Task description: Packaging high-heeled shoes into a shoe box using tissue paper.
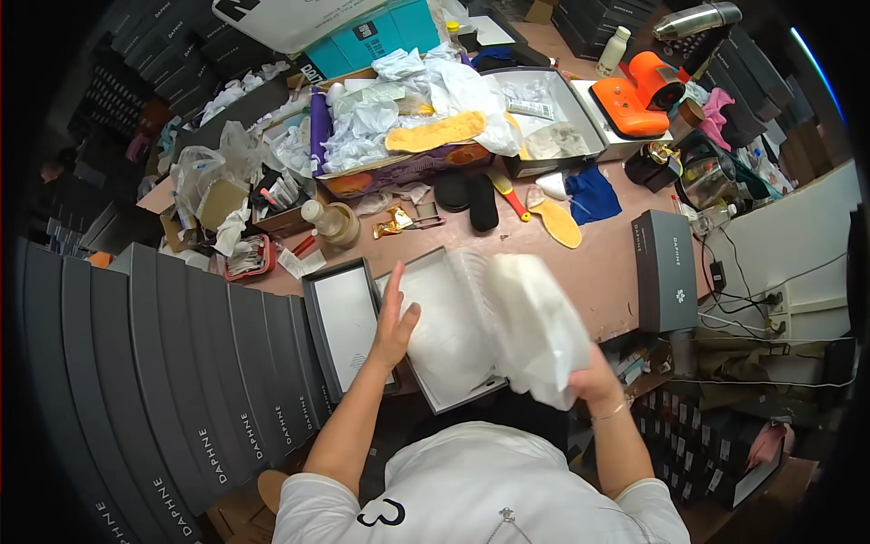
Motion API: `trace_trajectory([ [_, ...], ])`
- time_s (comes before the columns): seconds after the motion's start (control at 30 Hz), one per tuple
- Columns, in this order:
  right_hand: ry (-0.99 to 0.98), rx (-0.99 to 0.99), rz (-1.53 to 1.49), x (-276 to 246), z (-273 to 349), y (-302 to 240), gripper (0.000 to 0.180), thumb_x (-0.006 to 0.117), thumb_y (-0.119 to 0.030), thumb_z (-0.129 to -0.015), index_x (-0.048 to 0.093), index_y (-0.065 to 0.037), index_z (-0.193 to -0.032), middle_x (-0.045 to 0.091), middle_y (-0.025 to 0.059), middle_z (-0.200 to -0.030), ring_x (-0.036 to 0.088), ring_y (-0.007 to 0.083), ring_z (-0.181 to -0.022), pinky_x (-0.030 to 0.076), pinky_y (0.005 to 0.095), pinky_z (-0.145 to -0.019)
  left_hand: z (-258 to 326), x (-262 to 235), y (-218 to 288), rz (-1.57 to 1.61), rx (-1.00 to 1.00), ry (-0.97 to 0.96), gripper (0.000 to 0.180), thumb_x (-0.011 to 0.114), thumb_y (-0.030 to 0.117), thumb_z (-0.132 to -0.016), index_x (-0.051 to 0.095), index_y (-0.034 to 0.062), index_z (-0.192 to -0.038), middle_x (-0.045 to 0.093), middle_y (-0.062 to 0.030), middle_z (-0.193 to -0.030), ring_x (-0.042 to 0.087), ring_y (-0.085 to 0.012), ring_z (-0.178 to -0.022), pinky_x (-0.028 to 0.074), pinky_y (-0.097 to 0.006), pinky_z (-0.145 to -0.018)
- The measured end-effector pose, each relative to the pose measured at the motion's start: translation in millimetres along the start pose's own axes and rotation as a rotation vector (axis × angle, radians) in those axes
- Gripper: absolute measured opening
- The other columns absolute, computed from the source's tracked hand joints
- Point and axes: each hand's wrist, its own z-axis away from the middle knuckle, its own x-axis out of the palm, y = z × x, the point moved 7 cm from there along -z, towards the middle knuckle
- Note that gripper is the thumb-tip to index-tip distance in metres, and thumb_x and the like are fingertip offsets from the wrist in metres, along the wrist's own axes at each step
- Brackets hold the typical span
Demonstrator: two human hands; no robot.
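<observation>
An open grey box (480, 392) lined with white tissue paper lies on the table edge in front of me. My left hand (395, 325) rests flat, fingers apart, on the tissue at the box's left side. My right hand (594, 379) grips a white cloth bag (536, 325), bulky and blurred, held over the right side of the box. The box's grey lid (344, 325) lies upturned just left of the box.
A row of dark grey boxes (181, 363) stands at my left. One closed grey box (664, 270) lies at the right. Behind are a carton full of crumpled paper (390, 136), yellow insoles (557, 222), a bottle (331, 220), an orange device (643, 91) and cables.
</observation>
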Motion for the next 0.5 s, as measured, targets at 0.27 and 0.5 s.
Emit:
trace_trajectory([
  [0.27, 0.214, 0.255, -0.436, 14, -113, 227, 0.057, 0.063, -0.028, -0.091, 0.041, 0.0, -0.135, 0.051, 0.0118, -0.129, 0.058, 0.0202, -0.108, 0.047, 0.0352, -0.092, 53, 54, -87, -0.159, -0.213, 0.09, 0.081, 0.068, 0.025, -0.084, 0.022, -0.0071, -0.143, 0.035, -0.0269, -0.141, 0.034, -0.0357, -0.132, 0.027, -0.038, -0.109],
  [0.5, 0.946, -0.698, -0.106, -141, 63, -112, 0.038, 0.052, -0.027, -0.095, 0.043, -0.008, -0.126, 0.053, 0.0074, -0.109, 0.056, 0.0173, -0.09, 0.051, 0.033, -0.073, 59, 54, -99, -0.195, -0.248, 0.285, 0.076, 0.073, 0.017, -0.077, 0.032, -0.0114, -0.135, 0.044, -0.0296, -0.131, 0.043, -0.0389, -0.124, 0.033, -0.038, -0.104],
])
